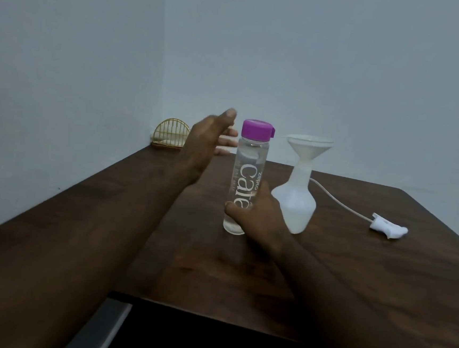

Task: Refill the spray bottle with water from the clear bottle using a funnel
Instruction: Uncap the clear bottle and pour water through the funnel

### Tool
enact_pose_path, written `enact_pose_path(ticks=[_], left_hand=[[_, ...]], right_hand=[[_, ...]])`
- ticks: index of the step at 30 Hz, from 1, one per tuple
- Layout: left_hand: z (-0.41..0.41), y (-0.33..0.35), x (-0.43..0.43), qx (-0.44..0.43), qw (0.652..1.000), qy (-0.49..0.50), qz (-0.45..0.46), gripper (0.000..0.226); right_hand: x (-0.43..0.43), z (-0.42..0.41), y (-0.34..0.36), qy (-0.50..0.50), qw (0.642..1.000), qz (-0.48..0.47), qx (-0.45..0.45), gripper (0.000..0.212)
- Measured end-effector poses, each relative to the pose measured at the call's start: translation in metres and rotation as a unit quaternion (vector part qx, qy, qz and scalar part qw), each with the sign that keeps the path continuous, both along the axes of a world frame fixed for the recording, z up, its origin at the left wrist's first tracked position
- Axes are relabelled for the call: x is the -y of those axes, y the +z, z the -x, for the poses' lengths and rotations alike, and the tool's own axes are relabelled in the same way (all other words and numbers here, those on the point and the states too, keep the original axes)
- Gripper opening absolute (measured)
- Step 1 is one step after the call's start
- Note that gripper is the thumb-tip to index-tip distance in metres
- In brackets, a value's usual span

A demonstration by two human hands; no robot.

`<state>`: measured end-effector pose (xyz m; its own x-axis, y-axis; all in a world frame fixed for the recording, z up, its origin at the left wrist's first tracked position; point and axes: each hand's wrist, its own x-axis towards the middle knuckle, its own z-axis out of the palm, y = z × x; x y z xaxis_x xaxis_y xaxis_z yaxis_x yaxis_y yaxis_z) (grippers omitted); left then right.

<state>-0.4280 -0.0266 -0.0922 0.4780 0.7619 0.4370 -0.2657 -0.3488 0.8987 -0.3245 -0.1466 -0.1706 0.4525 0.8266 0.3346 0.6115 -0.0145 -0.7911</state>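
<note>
**Capped water bottle being steadied beside a top-heavy funnel**

The tall clear plastic bottle with white lettering (pixel 245 180) is being kept upright near the middle of the dark brown wooden table (pixel 379 284). Its purple flip cap (pixel 257 129) is closed and water is filling most of it. Just to its right, the white translucent spray bottle (pixel 295 204) is standing open, with the wide white plastic funnel (pixel 309 147) seated in its neck.

A knock is judged to be the main danger. The spray bottle looks light and narrows toward its foot, and the funnel is making it top-heavy. It could be tipped by the hand working just beside it as the cap is being opened or the clear bottle lifted. Because the clear bottle is being gripped low, it could lean while the cap is being forced. If the water is poured too quickly, the funnel could be overfilled.

The right hand (pixel 257 218) is being wrapped round the lower part of the clear bottle from the right, thumb laid across the near face. The left hand (pixel 206 141) is being held open just left of the cap, fingers extended and thumb raised. It is blurred, so contact cannot be told.

Farther right, the white trigger spray head (pixel 387 229) is lying on the table with its thin white tube (pixel 337 198). A yellow wire rack (pixel 170 135) is standing at the far left corner.
</note>
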Motion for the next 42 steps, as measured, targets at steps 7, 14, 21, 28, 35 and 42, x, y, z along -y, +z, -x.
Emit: enact_pose_path(ticks=[7,14,21,28,35,42], left_hand=[[-0.023,0.034,0.027,-0.031,0.994,-0.089,-0.056,0.051],[-0.028,0.042,0.025,-0.087,0.982,-0.135,-0.095,0.034],[-0.035,0.032,0.034,-0.056,0.990,-0.037,-0.123,0.009],[-0.034,0.033,0.043,-0.068,0.988,0.020,-0.139,0.009],[-0.043,0.028,0.051,-0.058,0.978,0.139,-0.146,0.018],[-0.024,0.024,0.043,0.074,0.994,-0.040,0.069,0.039]], right_hand=[[0.003,-0.004,0.027,0.051,0.994,-0.042,-0.089,0.053],[-0.016,-0.008,0.059,0.127,0.969,-0.123,-0.172,0.032],[-0.029,0.008,0.043,0.036,0.965,-0.202,-0.165,0.007],[-0.036,0.013,0.037,-0.025,0.971,-0.194,-0.136,0.031],[-0.033,0.017,0.031,-0.036,0.970,-0.188,-0.148,0.015],[-0.035,0.021,0.033,-0.039,0.962,-0.224,-0.155,0.051]])
